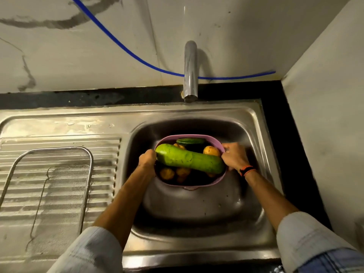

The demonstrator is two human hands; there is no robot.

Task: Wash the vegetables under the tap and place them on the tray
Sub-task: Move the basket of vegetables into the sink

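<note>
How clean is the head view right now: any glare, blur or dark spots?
Head view: dim warm light; wide-angle bending at the edges; slight motion blur on both hands' grip of the pink plastic basket; glare on the steel sink's drainboard; deep shadow inside the basket around the long pale-green gourd.

— How many vegetables show?
— One long pale-green gourd [190, 159], one dark cucumber [190, 141], and at least five yellowish potatoes [211, 151]; some lie in shadow, so that count is loose.
— Containers?
— One pink basket [194, 136], one mesh tray [51, 186], one sink [197, 209].
— Anything else?
— One tap [190, 69], one blue hose [126, 50], two hands: left hand [147, 159], right hand [235, 156].
</note>
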